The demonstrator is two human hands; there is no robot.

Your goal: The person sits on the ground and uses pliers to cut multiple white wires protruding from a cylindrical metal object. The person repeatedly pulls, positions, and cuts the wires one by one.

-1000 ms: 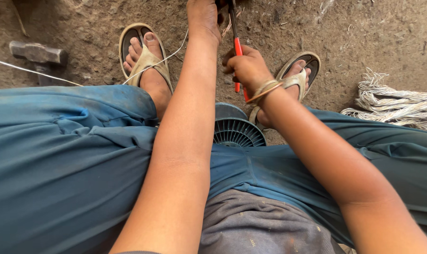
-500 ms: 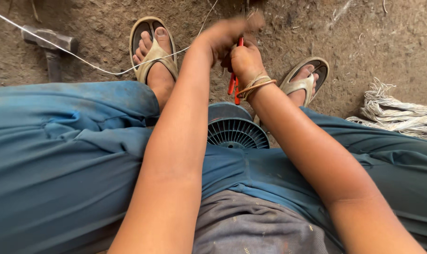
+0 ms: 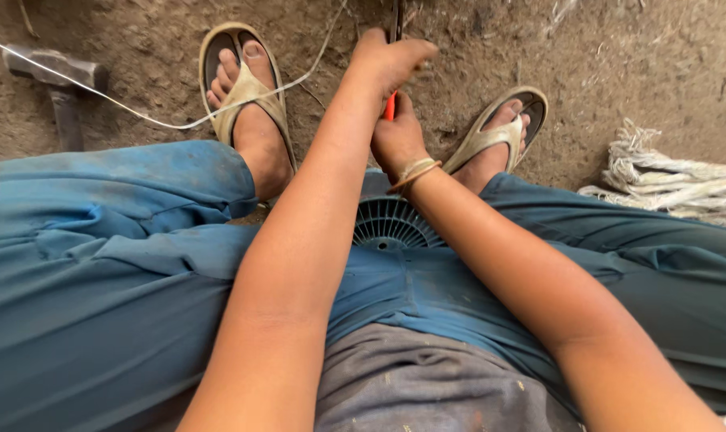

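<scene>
Head view, left hand: the left hand (image 3: 388, 60) is closing in a fist above the red tool, its hold on anything hidden.
Head view, right hand: the right hand (image 3: 396, 138) is clamping its fingers on the red-handled tool (image 3: 390, 106), just over the ribbed blue fan cover (image 3: 391, 224) between the knees.
Head view, surroundings: a hammer (image 3: 59, 80) is lying on the dirt, a white cord (image 3: 163, 122) is crossing the left sandal (image 3: 239, 76), and a rope bundle (image 3: 675, 180) is lying to the right.

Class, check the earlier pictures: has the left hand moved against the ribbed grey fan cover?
Yes. The left hand has drawn back nearer the fan cover, closing on the right hand.
</scene>
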